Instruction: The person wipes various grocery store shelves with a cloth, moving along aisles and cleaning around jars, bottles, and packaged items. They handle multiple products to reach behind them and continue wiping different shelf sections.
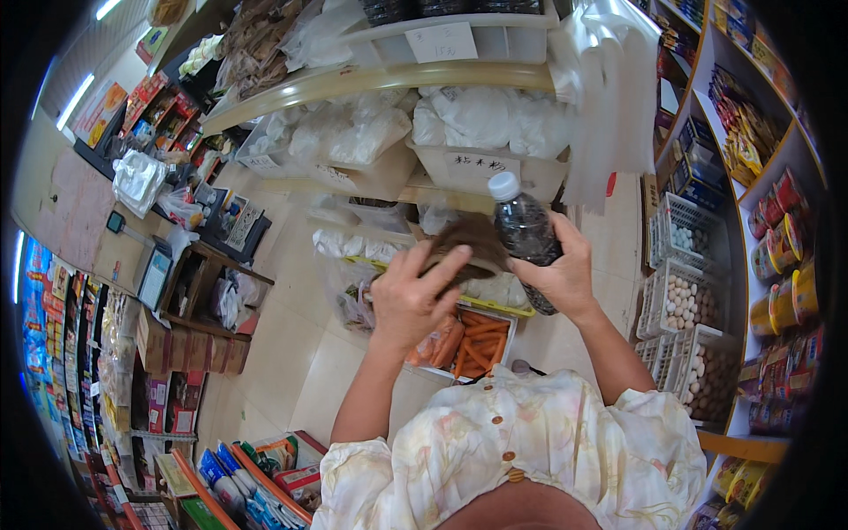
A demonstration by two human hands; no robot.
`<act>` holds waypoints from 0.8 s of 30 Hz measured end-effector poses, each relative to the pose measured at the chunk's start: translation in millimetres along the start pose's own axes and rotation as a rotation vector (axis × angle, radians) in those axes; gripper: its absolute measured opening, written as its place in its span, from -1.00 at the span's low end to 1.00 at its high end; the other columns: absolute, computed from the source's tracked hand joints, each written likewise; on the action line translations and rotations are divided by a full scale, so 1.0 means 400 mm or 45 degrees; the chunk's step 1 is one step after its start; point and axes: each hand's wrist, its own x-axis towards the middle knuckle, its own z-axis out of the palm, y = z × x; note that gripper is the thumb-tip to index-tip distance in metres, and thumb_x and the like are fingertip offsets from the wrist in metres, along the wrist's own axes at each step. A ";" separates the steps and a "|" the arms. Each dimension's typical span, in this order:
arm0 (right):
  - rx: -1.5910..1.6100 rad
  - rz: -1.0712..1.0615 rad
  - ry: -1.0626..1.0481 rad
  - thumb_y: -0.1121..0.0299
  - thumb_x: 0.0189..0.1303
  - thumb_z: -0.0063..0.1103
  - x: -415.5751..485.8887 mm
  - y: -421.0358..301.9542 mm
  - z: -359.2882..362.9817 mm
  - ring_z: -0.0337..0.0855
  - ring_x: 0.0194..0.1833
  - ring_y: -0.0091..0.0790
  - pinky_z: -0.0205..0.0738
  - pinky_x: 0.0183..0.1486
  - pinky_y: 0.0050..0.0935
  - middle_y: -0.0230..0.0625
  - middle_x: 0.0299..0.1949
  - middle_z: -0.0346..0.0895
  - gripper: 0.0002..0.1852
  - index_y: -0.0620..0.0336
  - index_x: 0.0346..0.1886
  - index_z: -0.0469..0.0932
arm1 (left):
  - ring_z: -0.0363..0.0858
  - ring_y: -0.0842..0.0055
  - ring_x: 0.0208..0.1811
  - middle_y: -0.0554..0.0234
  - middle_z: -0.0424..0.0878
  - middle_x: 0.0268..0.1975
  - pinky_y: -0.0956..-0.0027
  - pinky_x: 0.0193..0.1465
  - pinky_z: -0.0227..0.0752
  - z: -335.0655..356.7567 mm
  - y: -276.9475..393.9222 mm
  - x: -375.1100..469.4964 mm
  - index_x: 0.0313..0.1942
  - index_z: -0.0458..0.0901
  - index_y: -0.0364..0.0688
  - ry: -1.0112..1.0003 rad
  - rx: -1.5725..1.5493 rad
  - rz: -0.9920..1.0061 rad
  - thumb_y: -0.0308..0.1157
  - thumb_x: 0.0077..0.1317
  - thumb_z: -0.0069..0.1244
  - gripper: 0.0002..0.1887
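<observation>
A clear plastic bottle (527, 228) with a white cap and dark contents is gripped in my right hand (562, 268), tilted with its cap up and to the left. My left hand (417, 288) holds a blurred brown cloth (467, 245) beside the bottle; the cloth's far edge comes close to the bottle, and I cannot tell whether they touch. Beyond both hands, white plastic bins (487, 162) with bagged white goods stand on a shelf. Below the hands lie carrots (480, 341) in a white crate.
Shelf edge (391, 78) crosses ahead, with clear plastic sheets (613, 106) hanging at its right end. Egg baskets (689, 298) and packaged food line the right side. A counter with a scale (156, 275) stands left; packets (232, 477) fill a rack at the lower left.
</observation>
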 end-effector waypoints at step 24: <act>0.866 -0.135 0.389 0.54 -0.12 0.34 0.091 -0.078 -0.164 0.55 -0.14 -0.48 0.45 -0.01 -0.45 -0.36 -0.13 0.52 -0.41 0.24 0.08 0.39 | 0.49 0.53 -0.44 0.19 0.53 -0.45 0.48 -0.32 0.36 -0.039 -0.019 -0.040 -0.04 0.61 -0.26 -0.189 -0.774 -0.502 -0.56 -0.01 0.13 -0.57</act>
